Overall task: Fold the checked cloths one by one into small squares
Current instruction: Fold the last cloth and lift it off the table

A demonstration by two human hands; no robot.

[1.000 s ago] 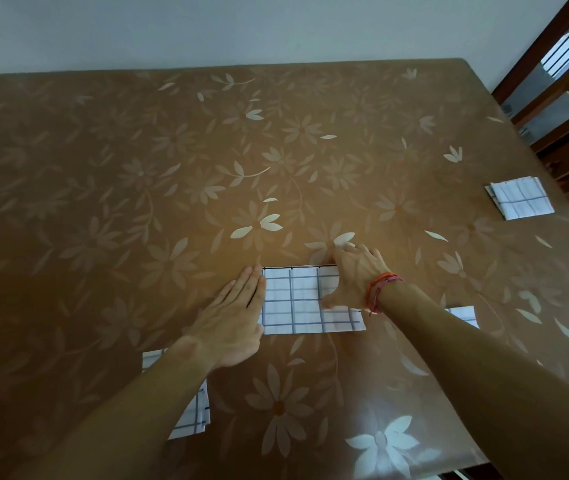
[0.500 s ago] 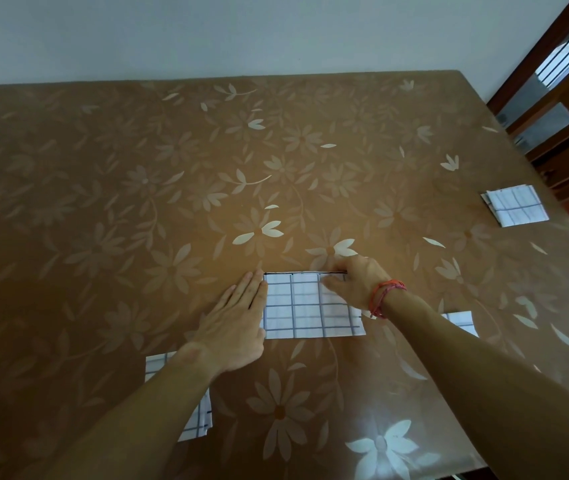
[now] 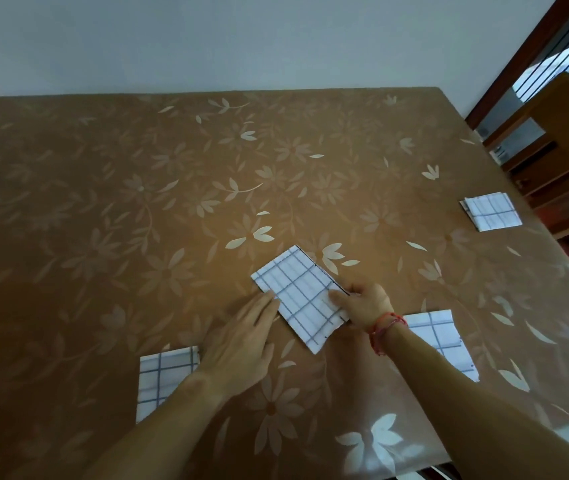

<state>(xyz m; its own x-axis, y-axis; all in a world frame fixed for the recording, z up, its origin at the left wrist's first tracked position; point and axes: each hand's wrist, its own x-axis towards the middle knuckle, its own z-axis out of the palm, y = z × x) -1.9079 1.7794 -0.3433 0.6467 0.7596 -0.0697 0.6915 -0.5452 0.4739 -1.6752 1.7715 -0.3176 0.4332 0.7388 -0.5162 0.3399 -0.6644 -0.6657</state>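
A white checked cloth [image 3: 298,292], folded into a rectangle, lies at an angle in the middle of the brown flowered table [image 3: 137,202]. My right hand [image 3: 362,304], a red thread bracelet on its wrist, pinches the cloth's right edge with thumb on top. My left hand [image 3: 241,341] lies flat with straight fingers touching the cloth's left edge. Another checked cloth [image 3: 161,379] shows under my left forearm. A third checked cloth [image 3: 444,341] lies behind my right forearm. A small folded square [image 3: 490,211] sits at the table's right edge.
A wooden chair [image 3: 560,140] stands past the table's right edge, with a barred window behind it. A pale wall runs along the table's far side. The table's front edge is just below my forearms.
The folded cloth has turned from square-on to a diagonal. My right hand slid from the top edge to the right edge and now pinches it. The camera has tilted up a little.
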